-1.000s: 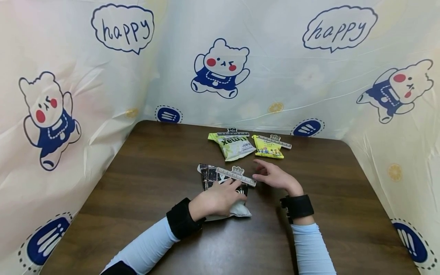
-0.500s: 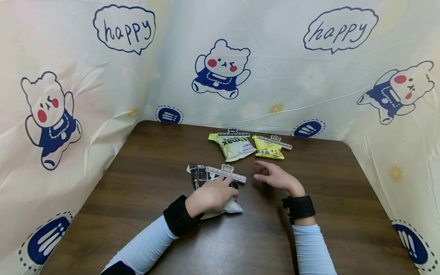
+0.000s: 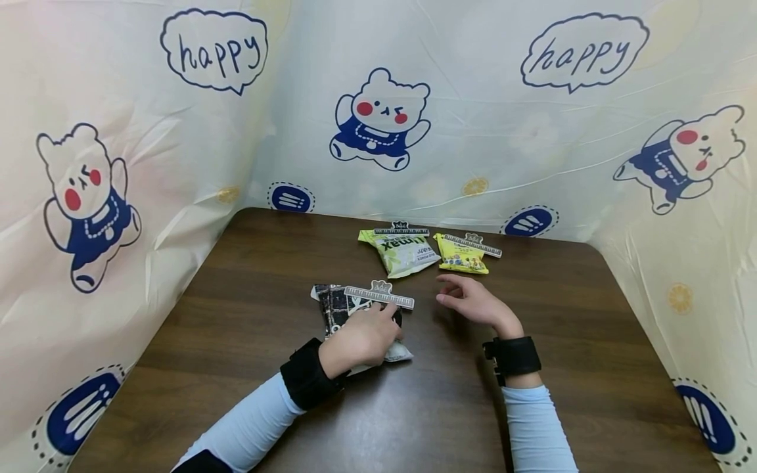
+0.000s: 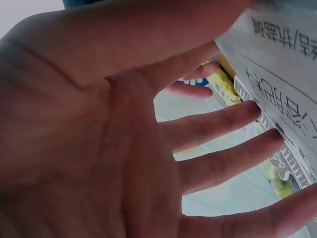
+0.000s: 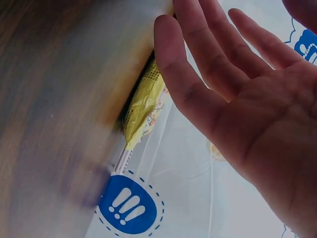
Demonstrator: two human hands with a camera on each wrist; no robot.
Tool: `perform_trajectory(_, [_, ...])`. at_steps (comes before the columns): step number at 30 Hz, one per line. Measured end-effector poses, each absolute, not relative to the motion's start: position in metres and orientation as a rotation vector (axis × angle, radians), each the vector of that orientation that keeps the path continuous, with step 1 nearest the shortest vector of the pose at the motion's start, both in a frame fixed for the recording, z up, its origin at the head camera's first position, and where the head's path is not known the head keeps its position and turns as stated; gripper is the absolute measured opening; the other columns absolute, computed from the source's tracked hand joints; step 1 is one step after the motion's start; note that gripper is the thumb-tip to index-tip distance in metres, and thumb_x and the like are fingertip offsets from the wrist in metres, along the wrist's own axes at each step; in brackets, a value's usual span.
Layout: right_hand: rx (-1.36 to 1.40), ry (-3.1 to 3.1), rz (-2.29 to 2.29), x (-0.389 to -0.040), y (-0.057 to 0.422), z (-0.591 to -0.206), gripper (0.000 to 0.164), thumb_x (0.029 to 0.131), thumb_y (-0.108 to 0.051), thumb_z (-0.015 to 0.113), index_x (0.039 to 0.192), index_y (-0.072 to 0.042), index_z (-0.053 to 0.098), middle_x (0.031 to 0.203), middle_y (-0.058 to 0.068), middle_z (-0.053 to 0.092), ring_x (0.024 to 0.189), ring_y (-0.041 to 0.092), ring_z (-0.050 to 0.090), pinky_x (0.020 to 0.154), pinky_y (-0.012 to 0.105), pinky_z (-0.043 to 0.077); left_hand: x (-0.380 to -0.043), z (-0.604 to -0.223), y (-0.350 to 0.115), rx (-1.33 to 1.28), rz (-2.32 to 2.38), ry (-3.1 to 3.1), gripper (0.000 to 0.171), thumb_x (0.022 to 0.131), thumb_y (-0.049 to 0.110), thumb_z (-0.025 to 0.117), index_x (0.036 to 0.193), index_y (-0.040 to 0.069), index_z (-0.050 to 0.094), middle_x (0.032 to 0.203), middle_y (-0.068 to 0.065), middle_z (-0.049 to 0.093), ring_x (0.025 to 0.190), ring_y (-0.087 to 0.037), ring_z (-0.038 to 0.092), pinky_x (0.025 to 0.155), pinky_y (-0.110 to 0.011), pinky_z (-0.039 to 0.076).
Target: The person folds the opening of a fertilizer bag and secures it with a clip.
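A black-and-white bag [image 3: 335,309] lies on the table, with a ruler-marked clip [image 3: 380,297] across its far end. My left hand [image 3: 363,338] rests on this bag and covers part of its front. In the left wrist view its fingers are spread fairly straight, and fingertips [image 4: 250,110] touch the printed bag [image 4: 282,59]. To the right of the bag, my right hand [image 3: 473,303] hovers low over the table, fingers loosely bent and holding nothing. In the right wrist view, a yellow packet [image 5: 146,101] appears beyond the fingers.
At the back of the table [image 3: 266,263] lie a green-and-white bag [image 3: 408,256] and a small yellow packet with a similar clip [image 3: 473,244]. The green bag also bears a clip [image 3: 401,230]. A patterned cloth [image 3: 473,131] hangs behind and along both sides.
My left hand has slid the clipped black-and-white bag to the left, turning it slightly. My right hand has stayed nearly in place. The two packets at the back have not moved.
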State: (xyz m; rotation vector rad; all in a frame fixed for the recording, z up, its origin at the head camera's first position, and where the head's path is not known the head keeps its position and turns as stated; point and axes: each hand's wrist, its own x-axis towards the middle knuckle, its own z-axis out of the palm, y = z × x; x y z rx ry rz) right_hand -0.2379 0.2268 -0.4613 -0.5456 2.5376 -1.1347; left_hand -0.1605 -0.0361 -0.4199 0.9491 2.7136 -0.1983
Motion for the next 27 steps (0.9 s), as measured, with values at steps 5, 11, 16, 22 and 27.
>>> perform_trajectory(5, [-0.551,2.537,-1.133,-0.239,0.227,-0.463,0.052,0.108,-0.021,0.063,0.151,0.005,0.05,0.125,0.021,0.067,0.116,0.038,0.065,0.098,0.055,0.051,-0.162,-0.419,-0.037,0.934,-0.191,2.703,0.037,0.088,0.012,0.082,0.116,0.036,0.078,0.131,-0.009,0.056,0.111,-0.029,0.058,0.08,-0.043,0.057])
perform_trajectory(11, [-0.548,2.537,-1.126,-0.24,0.226,-0.465,0.051,0.108,-0.022,0.063,0.15,0.005,0.051,0.125,0.02,0.067,0.116,0.037,0.066,0.098,0.054,0.051,-0.161,-0.419,-0.036,0.92,-0.18,2.718,0.036,0.088,0.013,0.083,0.115,0.035,0.078,0.129,-0.009,0.056,0.111,-0.029,0.058,0.079,-0.043,0.057])
perform_trajectory(16, [-0.548,2.537,-1.125,-0.24,0.227,-0.464,0.05,0.107,-0.021,0.063,0.149,0.005,0.052,0.125,0.02,0.067,0.116,0.037,0.066,0.099,0.054,0.051,-0.161,-0.42,-0.037,0.907,-0.168,2.729,0.037,0.088,0.013,0.083,0.117,0.034,0.078,0.127,-0.009,0.055,0.109,-0.029,0.058,0.077,-0.042,0.057])
perform_trajectory(22, [-0.55,2.541,-1.119,-0.24,0.228,-0.465,0.049,0.107,-0.021,0.063,0.147,0.005,0.054,0.125,0.02,0.068,0.115,0.036,0.066,0.098,0.054,0.051,-0.165,-0.421,-0.041,0.847,-0.145,2.757,0.034,0.091,0.009,0.079,0.118,0.029,0.079,0.123,-0.01,0.056,0.106,-0.03,0.058,0.079,-0.042,0.055])
perform_trajectory(27, [-0.556,2.542,-1.118,-0.241,0.229,-0.465,0.048,0.107,-0.021,0.063,0.147,0.006,0.054,0.125,0.02,0.068,0.114,0.036,0.066,0.098,0.053,0.051,-0.173,-0.419,-0.046,0.797,-0.13,2.736,0.038,0.092,0.007,0.077,0.123,0.029,0.078,0.128,-0.011,0.056,0.109,-0.032,0.057,0.082,-0.042,0.055])
